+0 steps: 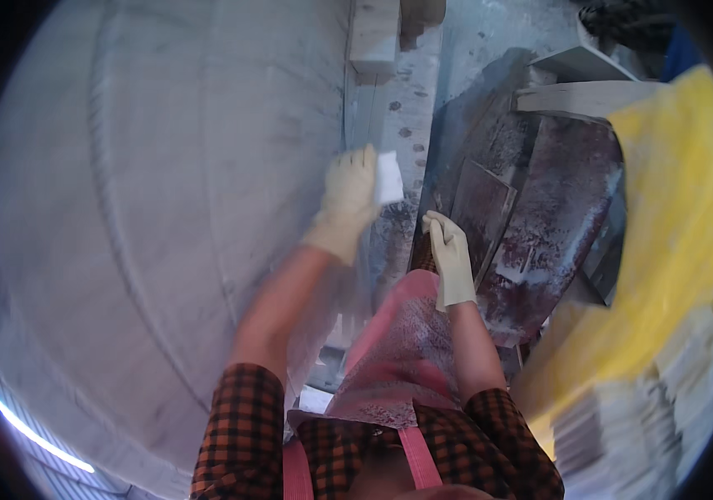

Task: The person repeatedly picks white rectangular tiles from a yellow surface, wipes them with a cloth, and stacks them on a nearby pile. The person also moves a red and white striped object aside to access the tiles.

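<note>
My left hand (351,193), in a pale rubber glove, is raised beside a large greyish-white curved surface (173,192). Its fingers are closed on a small white rectangular piece (390,177) that sticks out on the right; whether it is a sponge, a cloth or a solid block I cannot tell. Lower and to the right is my right hand (451,258), gloved the same way, with its fingers bent together in front of my apron (398,350). Whatever it may hold is too small to make out.
Right of my right hand stands a dark, worn reddish-brown board (552,225) with white residue. Yellow sheeting (673,208) drapes at the far right, above a stack of whitish sheets (623,425). A pale block (375,37) sits on the spotted ledge (406,117) at the top.
</note>
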{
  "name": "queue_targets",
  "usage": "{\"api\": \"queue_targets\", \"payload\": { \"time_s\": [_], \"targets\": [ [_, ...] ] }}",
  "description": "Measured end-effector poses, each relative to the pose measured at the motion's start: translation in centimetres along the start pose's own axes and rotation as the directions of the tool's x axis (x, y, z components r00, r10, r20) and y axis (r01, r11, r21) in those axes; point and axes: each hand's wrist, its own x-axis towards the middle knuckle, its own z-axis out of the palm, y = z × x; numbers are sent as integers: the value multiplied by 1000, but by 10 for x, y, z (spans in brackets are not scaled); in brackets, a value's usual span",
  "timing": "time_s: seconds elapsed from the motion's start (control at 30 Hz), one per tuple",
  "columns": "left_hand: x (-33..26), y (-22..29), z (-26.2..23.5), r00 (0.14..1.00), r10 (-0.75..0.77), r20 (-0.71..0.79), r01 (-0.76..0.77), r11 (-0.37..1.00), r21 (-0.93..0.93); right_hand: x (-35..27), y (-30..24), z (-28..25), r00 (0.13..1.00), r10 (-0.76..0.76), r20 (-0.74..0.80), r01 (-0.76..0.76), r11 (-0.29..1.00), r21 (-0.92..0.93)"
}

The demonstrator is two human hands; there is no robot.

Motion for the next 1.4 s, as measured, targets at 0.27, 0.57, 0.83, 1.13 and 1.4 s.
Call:
{"api": "queue_targets", "payload": {
  "time_s": [0.27,0.57,0.83,1.13,1.4],
  "targets": [
    [170,-79,64,891,426,-157,-314,829,463,59,36,-1,998,49,39,-46,996,-76],
    [206,-95,87,879,459,-133,-333,788,518,77,44,-5,981,190,49,-193,979,62],
    [218,-100,104,921,362,-141,-263,848,461,84,51,-10,978,195,79,-199,979,36],
    [218,-100,100,876,324,-357,-131,872,471,108,46,-2,982,174,71,-179,981,71],
    [228,-101,110,960,157,-233,-13,854,519,212,-26,32,994,-25,110,12,993,117]
  ]
}}
